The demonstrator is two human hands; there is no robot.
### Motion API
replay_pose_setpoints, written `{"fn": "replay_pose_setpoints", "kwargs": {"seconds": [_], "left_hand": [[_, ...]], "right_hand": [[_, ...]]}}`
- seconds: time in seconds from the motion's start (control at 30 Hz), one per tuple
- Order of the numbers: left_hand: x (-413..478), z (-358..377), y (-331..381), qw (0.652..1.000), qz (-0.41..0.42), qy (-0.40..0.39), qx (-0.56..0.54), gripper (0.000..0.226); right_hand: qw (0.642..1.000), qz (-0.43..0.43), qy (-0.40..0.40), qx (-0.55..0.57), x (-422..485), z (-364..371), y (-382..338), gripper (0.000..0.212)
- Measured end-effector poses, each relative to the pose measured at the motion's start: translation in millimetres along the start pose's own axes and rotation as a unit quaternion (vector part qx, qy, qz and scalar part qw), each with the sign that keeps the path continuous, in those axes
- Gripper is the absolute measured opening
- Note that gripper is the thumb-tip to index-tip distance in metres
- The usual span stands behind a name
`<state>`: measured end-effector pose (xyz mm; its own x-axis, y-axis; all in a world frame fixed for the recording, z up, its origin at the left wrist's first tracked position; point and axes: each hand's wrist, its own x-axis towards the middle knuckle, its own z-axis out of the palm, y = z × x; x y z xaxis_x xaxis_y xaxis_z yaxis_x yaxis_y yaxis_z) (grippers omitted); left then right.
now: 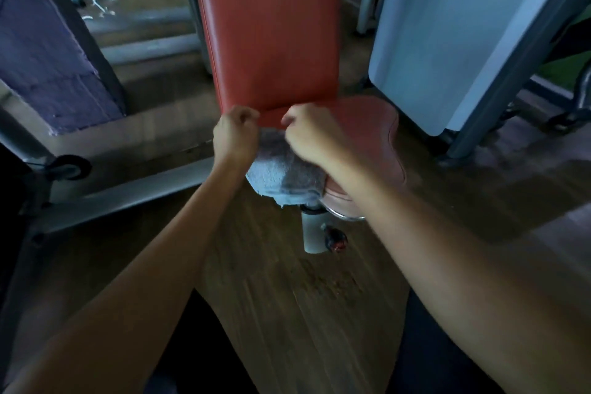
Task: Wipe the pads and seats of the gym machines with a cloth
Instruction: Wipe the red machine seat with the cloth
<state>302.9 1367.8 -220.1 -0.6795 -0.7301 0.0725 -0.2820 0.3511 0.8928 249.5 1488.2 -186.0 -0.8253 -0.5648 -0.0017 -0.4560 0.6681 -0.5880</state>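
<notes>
A red back pad (271, 29) stands upright in front of me, with a red seat (371, 125) below it. A pale blue-grey cloth (281, 176) hangs over the seat's front left part. My left hand (235, 137) grips the cloth's upper left edge with curled fingers. My right hand (308, 134) pinches the cloth's upper edge beside it. Both hands sit at the joint between back pad and seat. The cloth's top edge is hidden under my hands.
A white seat post (313, 230) with a dark red knob (335, 238) stands under the seat. A purple padded bench (44, 41) on a grey frame lies left. A light blue panel (454, 25) with grey frame stands right. Wooden floor (287, 313) lies below.
</notes>
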Motion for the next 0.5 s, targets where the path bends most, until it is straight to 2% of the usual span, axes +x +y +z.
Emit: {"fn": "replay_pose_setpoints", "kwargs": {"seconds": [0.1, 0.2, 0.33, 0.43, 0.5], "left_hand": [[17.2, -5.5, -11.7, 0.997, 0.016, -0.03, 0.064, 0.033], [27.9, -4.4, -18.3, 0.991, 0.043, -0.057, 0.113, 0.031], [37.3, 0.6, -15.6, 0.976, 0.056, -0.093, 0.187, 0.036], [46.3, 4.4, -10.7, 0.957, 0.063, -0.137, 0.246, 0.038], [47.1, 9.6, -7.7, 0.942, 0.09, -0.159, 0.282, 0.039]], "right_hand": [[0.985, 0.002, -0.053, -0.162, 2.4, 40.1, -7.8, 0.044], [0.958, -0.049, -0.026, -0.282, -2.9, 56.9, 3.7, 0.067], [0.946, -0.079, -0.002, -0.315, -19.5, 50.9, 16.1, 0.064], [0.951, -0.071, 0.07, -0.293, -41.2, 46.5, 26.8, 0.064], [0.952, -0.054, 0.119, -0.277, -60.2, 43.0, 34.7, 0.055]]}}
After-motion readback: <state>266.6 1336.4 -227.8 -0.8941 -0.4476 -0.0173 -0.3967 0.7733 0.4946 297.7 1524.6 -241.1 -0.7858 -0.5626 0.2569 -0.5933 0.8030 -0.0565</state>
